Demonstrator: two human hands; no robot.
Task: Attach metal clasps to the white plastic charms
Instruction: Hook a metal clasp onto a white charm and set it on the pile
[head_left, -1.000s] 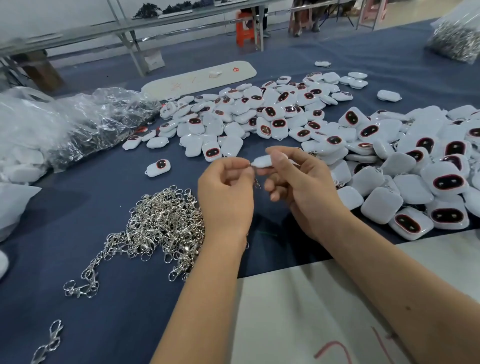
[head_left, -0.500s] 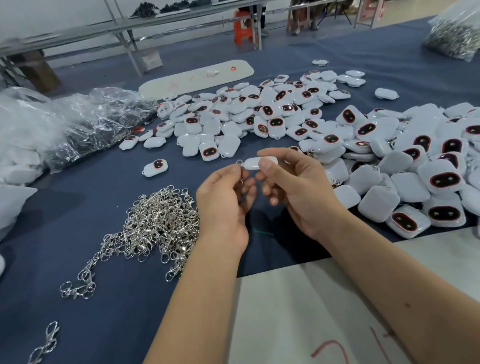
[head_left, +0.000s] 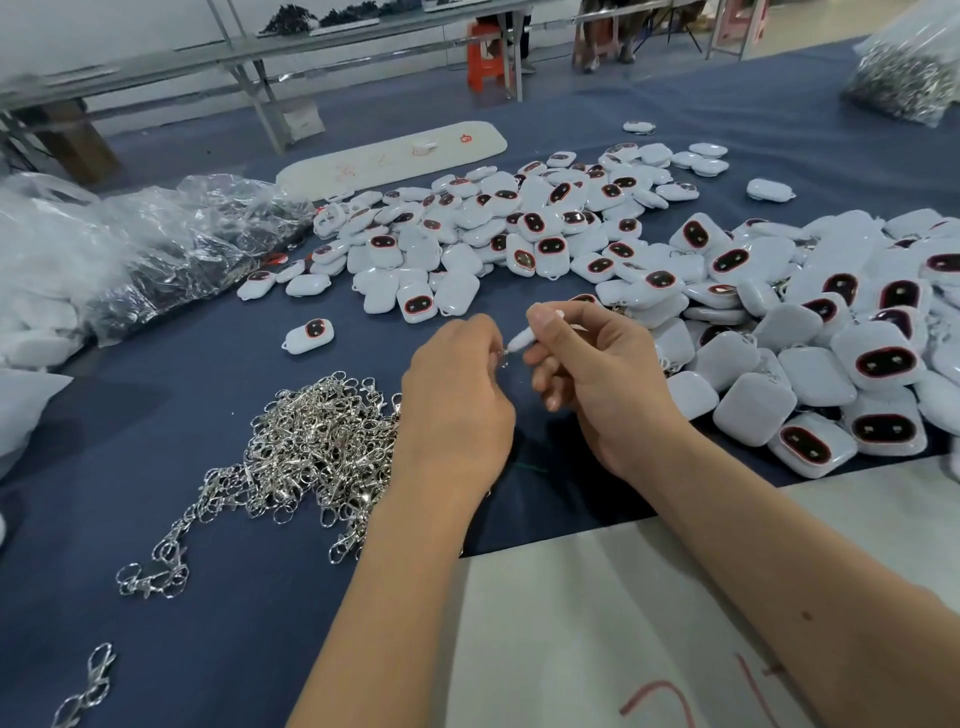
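Observation:
My right hand pinches a white plastic charm between thumb and fingers, its lower end tilted down toward the left. My left hand pinches a small metal clasp right at that end of the charm; the fingers hide most of the clasp. A heap of loose silver clasps lies on the blue cloth just left of my left wrist. Many white charms with dark red-rimmed faces are piled behind and to the right of my hands.
One charm lies alone left of the hands. Crumpled clear plastic bags sit at the far left, and a bag of metal parts at the far right. A white sheet covers the near table edge. A few stray clasps lie at bottom left.
The right hand has turned the charm from level to slanting down toward the left hand. Both hands stay close together above the cloth.

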